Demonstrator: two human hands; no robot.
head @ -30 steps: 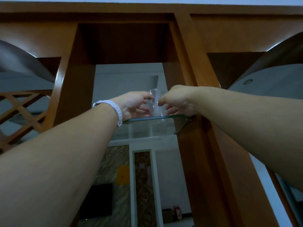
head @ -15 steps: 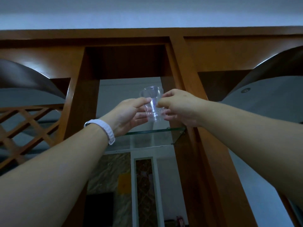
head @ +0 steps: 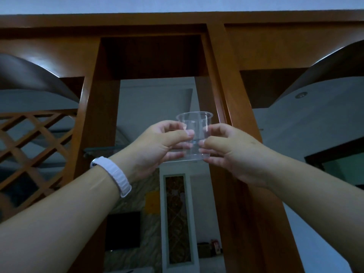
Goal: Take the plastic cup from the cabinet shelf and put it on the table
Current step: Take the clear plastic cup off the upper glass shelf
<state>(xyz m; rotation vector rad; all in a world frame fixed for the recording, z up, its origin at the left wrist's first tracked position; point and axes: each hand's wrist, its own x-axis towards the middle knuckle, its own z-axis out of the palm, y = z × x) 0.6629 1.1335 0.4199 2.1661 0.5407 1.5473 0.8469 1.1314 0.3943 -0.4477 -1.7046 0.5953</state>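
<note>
Hands meet at the middle of the view, both closed on a clear plastic cup that stands upright in the air, rim up, in front of the open middle bay of a wooden cabinet. The left hand pinches the cup's left side — thumb across the near wall, fingers curled round the far side and showing through the plastic. The right hand grips the right side the same way, its thumb pressed against the lower part of the wall and its fingers wrapped behind. The thumbs come close on the near face of the cup but stay apart.

A white wristband circles the left wrist. Behind the left hand, a glass shelf runs across the bay; its near edge shows as a pale line to the left of the hand, and the cup's base sits at about that line in the picture, though whether it touches the shelf cannot be told. Left of the bay, a wooden lattice fills the cabinet's side panel. Through the bay — dim and out of focus — a room shows, with a dark screen on a patterned wall.
</note>
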